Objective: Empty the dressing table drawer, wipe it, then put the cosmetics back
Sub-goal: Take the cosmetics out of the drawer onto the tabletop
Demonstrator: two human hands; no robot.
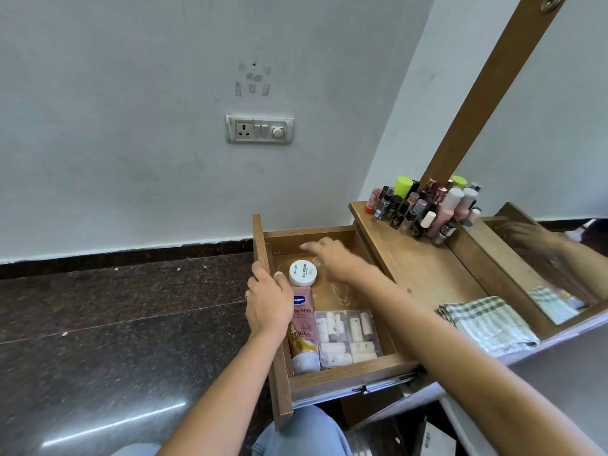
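My left hand (pixel 268 301) curls round the top edge of the open drawer (pixel 345 373), thumb inside. My right hand (pixel 332 258), blurred, hovers over the drawer's far end, fingers stretched out and holding nothing. A white jar (pixel 302 273) sits just beside my left thumb. A pink tube (pixel 304 334) lies under my left wrist, with a clear pouch of small bottles (pixel 348 337) beside it. A checked cloth (pixel 490 324) lies on the tabletop beyond my right forearm.

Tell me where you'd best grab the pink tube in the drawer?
Probably from above, pinching the tube by its white cap end: it lies flat, hemmed between the drawer wall and the pouch, so its sides are hard to reach.
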